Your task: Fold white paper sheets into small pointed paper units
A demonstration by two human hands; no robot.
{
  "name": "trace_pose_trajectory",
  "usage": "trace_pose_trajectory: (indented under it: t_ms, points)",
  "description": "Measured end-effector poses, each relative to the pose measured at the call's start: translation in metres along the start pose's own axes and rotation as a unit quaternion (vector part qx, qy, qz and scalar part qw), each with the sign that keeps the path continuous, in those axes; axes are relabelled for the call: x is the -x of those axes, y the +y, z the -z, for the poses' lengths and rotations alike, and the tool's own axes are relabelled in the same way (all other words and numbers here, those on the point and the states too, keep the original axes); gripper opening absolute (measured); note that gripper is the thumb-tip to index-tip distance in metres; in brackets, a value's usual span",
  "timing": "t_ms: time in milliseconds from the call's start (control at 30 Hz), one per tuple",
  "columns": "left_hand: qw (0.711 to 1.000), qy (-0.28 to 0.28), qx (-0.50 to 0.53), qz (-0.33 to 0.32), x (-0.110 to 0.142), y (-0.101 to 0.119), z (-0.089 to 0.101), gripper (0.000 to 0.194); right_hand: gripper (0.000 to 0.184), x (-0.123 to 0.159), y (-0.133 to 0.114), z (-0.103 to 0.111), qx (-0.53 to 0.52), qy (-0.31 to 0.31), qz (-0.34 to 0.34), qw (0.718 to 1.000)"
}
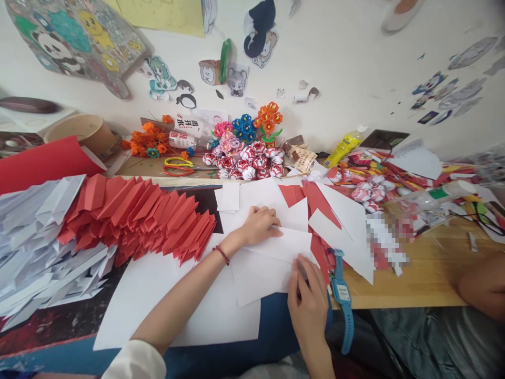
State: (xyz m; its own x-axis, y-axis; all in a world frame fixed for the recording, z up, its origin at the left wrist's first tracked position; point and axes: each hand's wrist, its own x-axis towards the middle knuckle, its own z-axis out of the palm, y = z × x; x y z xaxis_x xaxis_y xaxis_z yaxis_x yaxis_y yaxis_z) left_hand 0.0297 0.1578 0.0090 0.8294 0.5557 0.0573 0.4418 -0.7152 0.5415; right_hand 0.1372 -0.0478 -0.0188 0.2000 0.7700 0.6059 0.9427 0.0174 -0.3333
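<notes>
My left hand (260, 223) rests knuckles up, fingers curled, pressing down on a folded white paper sheet (272, 252) in the middle of the table. A red cord bracelet (223, 255) circles that wrist. My right hand (307, 302) comes up from below, its fingers held together and pinching the sheet's lower right edge. Larger white sheets (158, 295) lie underneath. Red and white paper triangles (335, 216) lie just right of my hands.
A long row of folded red paper pieces (150, 218) and white ones (43, 237) fills the left. Paper flowers (244, 158), bottles and scissors (177, 166) stand at the back. A blue watch (341, 295) lies at the wooden table edge (414, 284). Another person's arm (485, 284) shows at right.
</notes>
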Motion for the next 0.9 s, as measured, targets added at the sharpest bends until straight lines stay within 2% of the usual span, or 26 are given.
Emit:
trace_pose_trajectory:
  t_ms: [400,700,900]
  points:
    - [1.0,0.0,0.002,0.001,0.001,0.001,0.001,0.019,0.036,-0.007,-0.024,-0.009,-0.054,-0.022,0.017,0.998]
    - [1.0,0.001,-0.002,-0.003,0.001,0.001,0.002,0.021,0.041,-0.006,-0.047,-0.019,-0.068,-0.067,0.029,0.995]
    - [1.0,-0.007,-0.007,0.002,0.002,0.002,0.004,0.022,0.038,-0.005,-0.046,-0.018,-0.078,-0.067,0.003,0.995]
